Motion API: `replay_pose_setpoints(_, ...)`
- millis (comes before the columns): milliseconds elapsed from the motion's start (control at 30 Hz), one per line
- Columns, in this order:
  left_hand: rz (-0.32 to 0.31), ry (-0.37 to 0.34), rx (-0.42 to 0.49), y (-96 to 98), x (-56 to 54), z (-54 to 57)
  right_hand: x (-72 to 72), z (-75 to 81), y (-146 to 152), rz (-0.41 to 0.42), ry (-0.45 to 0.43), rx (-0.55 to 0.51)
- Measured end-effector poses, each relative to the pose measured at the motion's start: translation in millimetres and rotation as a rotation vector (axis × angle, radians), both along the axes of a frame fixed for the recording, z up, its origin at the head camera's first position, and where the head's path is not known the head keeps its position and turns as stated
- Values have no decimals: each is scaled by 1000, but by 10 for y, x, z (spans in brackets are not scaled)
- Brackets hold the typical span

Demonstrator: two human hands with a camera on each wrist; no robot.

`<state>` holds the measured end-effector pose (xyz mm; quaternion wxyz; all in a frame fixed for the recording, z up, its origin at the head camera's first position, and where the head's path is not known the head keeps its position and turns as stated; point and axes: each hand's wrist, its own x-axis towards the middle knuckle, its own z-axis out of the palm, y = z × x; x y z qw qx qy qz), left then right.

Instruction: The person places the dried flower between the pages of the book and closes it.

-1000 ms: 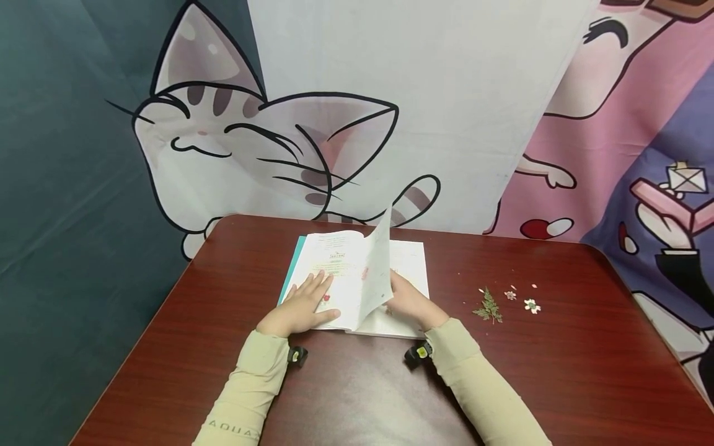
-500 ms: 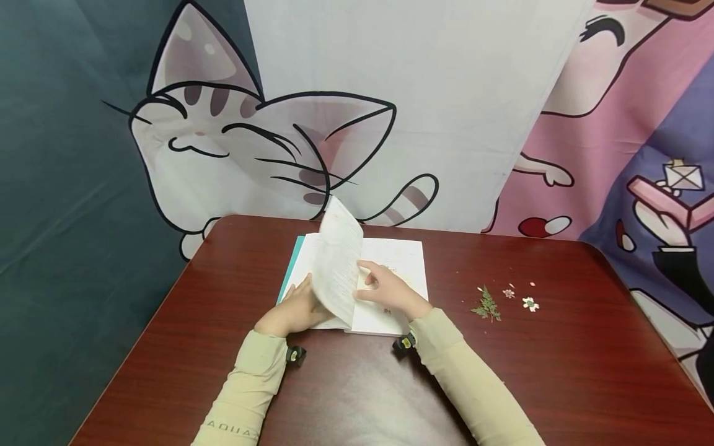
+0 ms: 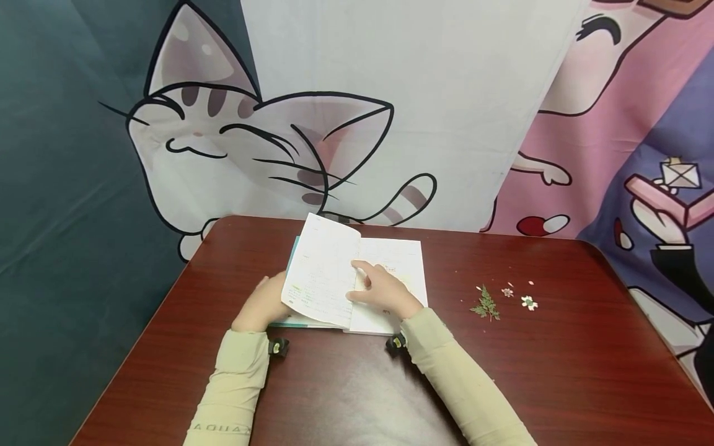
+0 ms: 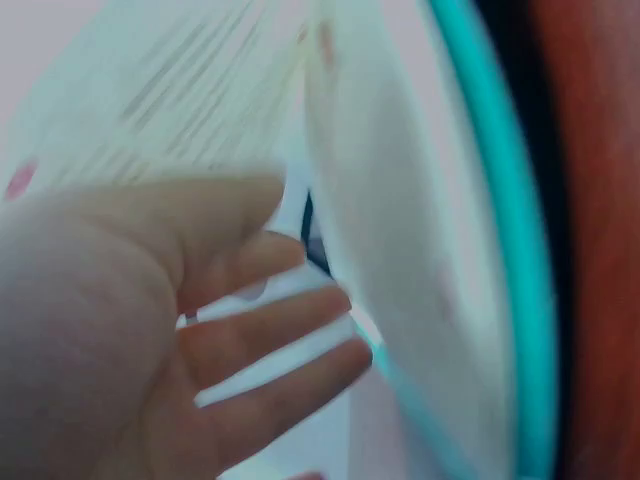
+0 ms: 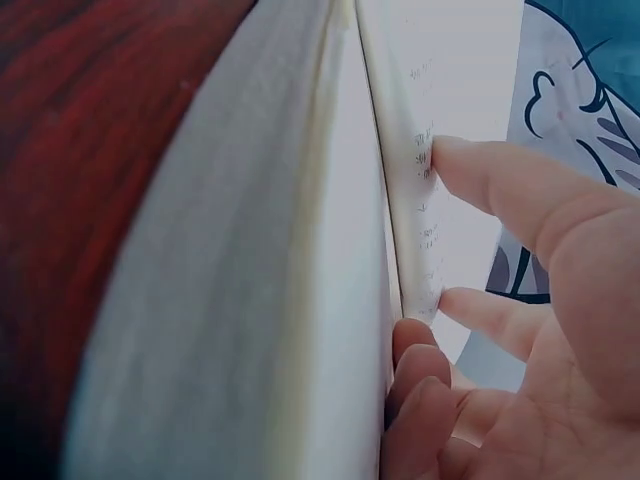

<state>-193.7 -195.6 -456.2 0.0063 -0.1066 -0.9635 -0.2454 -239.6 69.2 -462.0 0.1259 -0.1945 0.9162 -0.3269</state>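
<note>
An open book (image 3: pixel 393 263) with a teal cover lies on the table. On its left side a printed leaf (image 3: pixel 323 269) slants above the pages beneath. My left hand (image 3: pixel 264 303) is at the book's left edge, its fingertips hidden under that leaf in the head view. The left wrist view shows those fingers (image 4: pixel 270 330) extended between pages, gripping nothing. My right hand (image 3: pixel 385 291) is over the right page near the spine, thumb and index finger spread apart. In the right wrist view these two fingertips (image 5: pixel 445 150) touch the printed leaf, and the other fingers bend loosely.
To the right of the book lie a pressed green fern-like sprig (image 3: pixel 486 303), a white flower (image 3: pixel 529 303), a small pinkish flower (image 3: pixel 507 292) and a few loose petals. The reddish-brown table (image 3: pixel 586 347) meets a cartoon cat backdrop (image 3: pixel 268 155) behind it.
The leaf has swung from upright over to the left side. My right hand has moved left to the spine, and my left hand has slid left off the page.
</note>
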Motion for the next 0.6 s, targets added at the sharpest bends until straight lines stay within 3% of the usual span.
replay_pose_setpoints(100, 77, 85, -58, -62, 21, 118, -7, 4, -1, 13, -12, 16)
replay_pose_setpoints(233, 133, 196, 32, -44, 79, 316, -4, 32, 6, 23, -19, 30)
replay_pose_setpoints(333, 64, 237, 82, 37, 86, 388, -1, 49, 18, 17, -8, 30)
replay_pose_setpoints(433, -56, 240, 34, 142, 64, 357, -3, 51, 24, 9, -3, 26)
replay_pose_setpoints(533, -135, 196, -47, 228, 53, 263, 1, 43, 19, 9, -6, 25)
replay_pose_setpoints(600, -146, 139, -98, 269, 60, 207, 6, 36, 12, 7, -6, 22)
